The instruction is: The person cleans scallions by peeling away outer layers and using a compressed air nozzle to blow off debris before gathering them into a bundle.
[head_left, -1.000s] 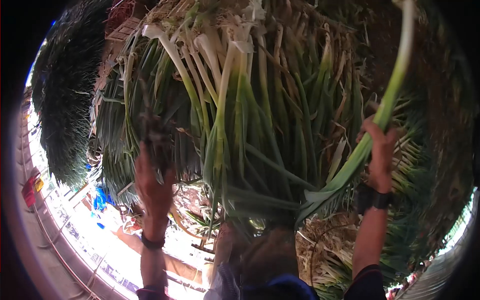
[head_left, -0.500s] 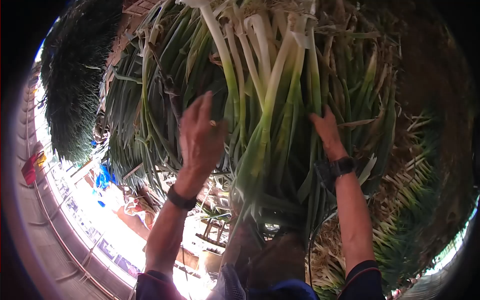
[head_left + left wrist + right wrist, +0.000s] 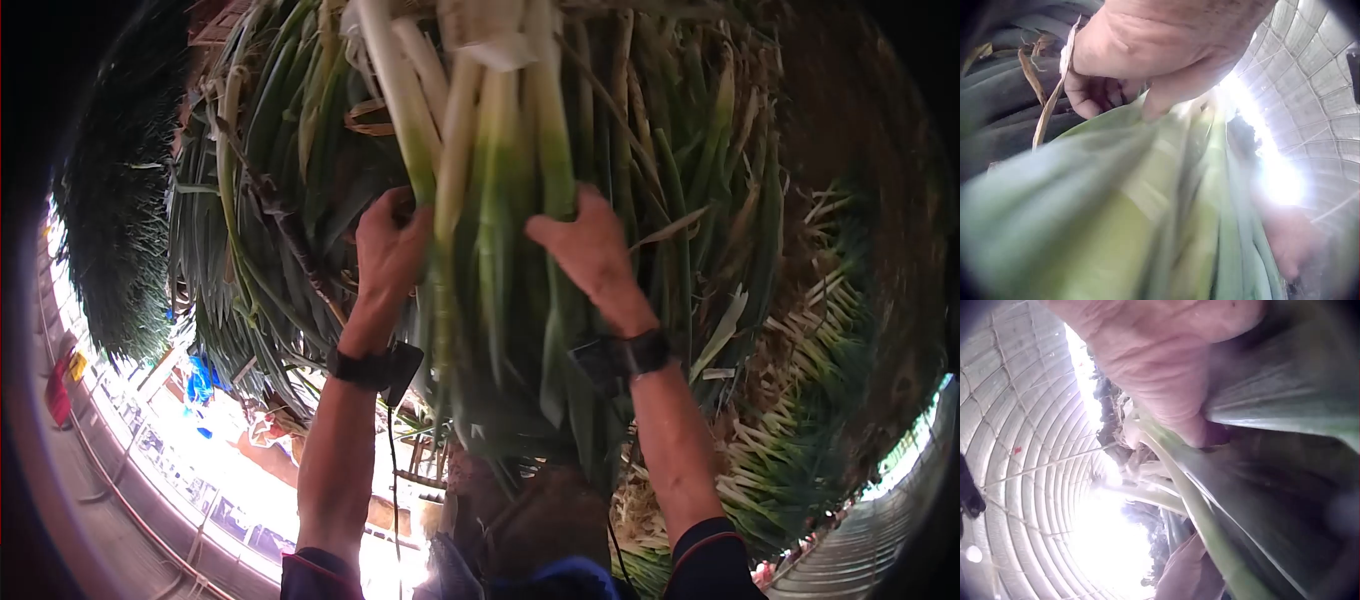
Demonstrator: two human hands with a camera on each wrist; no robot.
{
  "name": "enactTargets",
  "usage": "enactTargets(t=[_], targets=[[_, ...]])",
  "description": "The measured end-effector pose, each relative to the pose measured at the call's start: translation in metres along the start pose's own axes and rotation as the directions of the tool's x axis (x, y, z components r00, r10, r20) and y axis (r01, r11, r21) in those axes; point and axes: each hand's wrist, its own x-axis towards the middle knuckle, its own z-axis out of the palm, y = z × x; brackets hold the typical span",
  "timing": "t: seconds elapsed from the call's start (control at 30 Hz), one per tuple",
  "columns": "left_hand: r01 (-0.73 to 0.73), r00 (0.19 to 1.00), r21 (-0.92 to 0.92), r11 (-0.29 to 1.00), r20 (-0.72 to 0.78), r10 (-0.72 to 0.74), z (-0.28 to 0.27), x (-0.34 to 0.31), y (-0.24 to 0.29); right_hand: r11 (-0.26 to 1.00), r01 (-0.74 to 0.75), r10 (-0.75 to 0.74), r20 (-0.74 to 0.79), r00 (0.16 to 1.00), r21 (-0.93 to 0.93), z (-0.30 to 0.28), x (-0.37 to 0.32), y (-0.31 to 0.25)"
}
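A bunch of leeks (image 3: 495, 215), white shanks toward the top and green leaves toward the person, lies between the two hands in the head view. On its left side, my left hand (image 3: 388, 250) grips the outer stalks with curled fingers; the left wrist view shows its thumb (image 3: 1160, 100) against the green leaves. The right hand (image 3: 592, 255) holds the bunch from the opposite side, thumb across the front. In the right wrist view that thumb (image 3: 1179, 403) presses on a stalk, and its other fingers are mostly hidden behind leaves.
More leeks (image 3: 690, 170) lie spread beneath and beside the bunch. A dark dried stalk (image 3: 290, 230) lies left of the left hand. Rows of stacked leeks (image 3: 800, 430) stand at right, and a dark green leafy heap (image 3: 125, 240) at far left.
The right hand has laid the single leek it held onto the bunch and moved left. The left hand has let go of the dark stalk; both hands now grip the bunch, which sits nearer.
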Motion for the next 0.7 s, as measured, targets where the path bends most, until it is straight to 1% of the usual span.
enactTargets(t=[0.03,0.07,0.1,0.13,0.17,0.2,0.23,0.27,0.3,0.33,0.37,0.4,0.43,0.47,0.53,0.57,0.6,0.63,0.67,0.7], targets=[[-0.007,0.999,-0.029,1.000,-0.033,0.006,0.003,-0.002,-0.001,0.999,0.029,-0.029,0.005,1.000,-0.034,0.010,0.000,-0.001],[-0.010,1.000,-0.025,1.000,-0.030,0.009,0.002,-0.002,-0.001,0.996,0.064,-0.063,0.010,0.998,-0.068,0.013,0.001,0.000],[-0.003,1.000,-0.007,1.000,-0.003,0.003,-0.002,-0.001,0.000,0.996,0.064,-0.064,0.005,0.998,-0.064,0.013,0.006,0.007],[0.005,1.000,0.012,1.000,0.023,-0.005,-0.003,-0.001,0.004,0.976,0.158,-0.176,-0.110,0.978,-0.151,0.016,0.011,0.019],[-0.008,1.000,0.062,0.998,0.020,0.007,-0.003,-0.002,0.007,0.940,0.236,-0.289,-0.209,0.934,-0.247,0.020,0.016,0.031],[-0.006,1.000,0.064,0.998,0.021,0.004,-0.001,-0.002,0.009,0.889,0.296,-0.402,-0.289,0.869,-0.349,0.023,0.021,0.040],[-0.053,0.998,0.058,0.997,0.031,0.051,0.001,-0.003,0.009,0.891,0.294,-0.399,-0.287,0.871,-0.347,0.020,0.028,0.049],[-0.100,0.994,0.052,0.994,0.040,0.098,0.004,-0.004,0.010,0.938,0.277,-0.321,-0.220,0.921,-0.210,0.009,0.037,0.058],[-0.097,0.995,0.054,0.994,0.037,0.095,0.008,-0.005,0.009,0.967,0.244,-0.252,-0.139,0.958,-0.071,-0.001,0.044,0.067],[-0.101,0.995,0.030,0.994,0.031,0.100,0.014,-0.008,0.009,0.967,0.247,-0.254,-0.132,0.958,-0.066,-0.012,0.040,0.061],[-0.105,0.994,0.009,0.994,0.022,0.105,0.018,-0.011,0.009,0.967,0.100,-0.101,-0.010,0.995,0.232,-0.025,0.035,0.054],[-0.098,0.995,0.021,0.995,0.011,0.098,0.021,-0.013,0.012,0.868,-0.092,0.015,0.159,0.987,0.488,-0.035,0.030,0.045],[-0.045,0.999,-0.050,0.998,0.013,0.046,0.025,-0.015,0.015,0.835,-0.124,0.015,0.204,0.979,0.535,-0.041,0.028,0.044],[0.008,1.000,-0.124,0.992,0.018,-0.006,0.027,-0.016,0.016,0.833,-0.129,0.008,0.222,0.975,0.539,-0.043,0.030,0.043],[0.006,1.000,-0.113,0.994,-0.004,-0.007,0.036,-0.017,0.014,0.848,-0.172,0.023,0.290,0.957,0.501,-0.049,0.034,0.043],[-0.031,0.998,-0.110,0.993,-0.057,0.025,0.043,-0.021,0.015,0.790,-0.236,0.035,0.342,0.939,0.566,-0.051,0.035,0.045],[-0.072,0.992,-0.104,0.992,-0.111,0.060,0.051,-0.024,0.018,0.790,-0.233,0.027,0.347,0.937,0.567,-0.053,0.034,0.045],[-0.099,0.987,-0.036,0.994,-0.128,0.094,0.058,-0.034,0.024,0.754,-0.260,0.001,0.394,0.919,0.603,-0.054,0.033,0.043],[-0.094,0.987,-0.030,0.995,-0.136,0.089,0.065,-0.041,0.029,0.717,-0.290,-0.025,0.439,0.898,0.634,-0.053,0.032,0.044],[-0.046,0.993,-0.048,0.998,-0.114,0.040,0.069,-0.048,0.039,0.716,-0.295,-0.026,0.447,0.894,0.632,-0.053,0.034,0.051]])
